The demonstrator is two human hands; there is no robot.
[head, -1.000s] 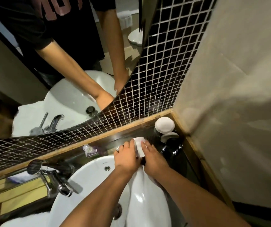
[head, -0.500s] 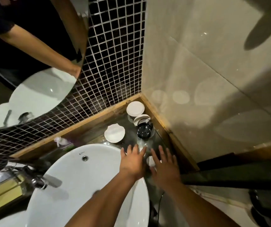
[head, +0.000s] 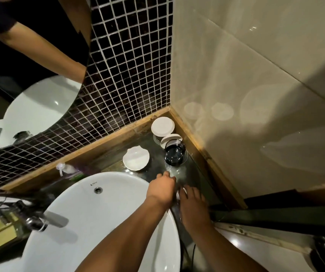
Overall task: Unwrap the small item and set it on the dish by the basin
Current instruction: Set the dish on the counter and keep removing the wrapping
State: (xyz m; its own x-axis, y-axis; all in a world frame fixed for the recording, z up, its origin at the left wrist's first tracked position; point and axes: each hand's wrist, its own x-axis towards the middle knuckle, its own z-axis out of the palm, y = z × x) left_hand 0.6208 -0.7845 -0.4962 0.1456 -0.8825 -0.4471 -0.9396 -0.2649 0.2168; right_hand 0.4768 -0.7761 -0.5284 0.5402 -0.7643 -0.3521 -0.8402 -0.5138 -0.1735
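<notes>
My left hand [head: 161, 188] and my right hand [head: 192, 200] are close together over the dark counter, just right of the white basin [head: 98, 213]. Both have their fingers curled down around a small white wrapped item [head: 179, 193]. Only a sliver of it shows between them, and that spot is blurred. The white shell-shaped dish [head: 136, 158] sits with nothing on it on the counter behind the basin, a hand's length beyond my left hand.
Two glasses capped with white lids [head: 162, 125] and a dark glass [head: 175, 155] stand in the corner right of the dish. A small clear bottle [head: 63, 168] lies by the wooden ledge. The chrome tap [head: 34, 219] is at the left, and tiled walls close in behind and to the right.
The view has swung right and up. My hands, holding the white packet near the corner glasses, have drawn back toward me beside the basin's rim, and the spread fingers have curled down.
</notes>
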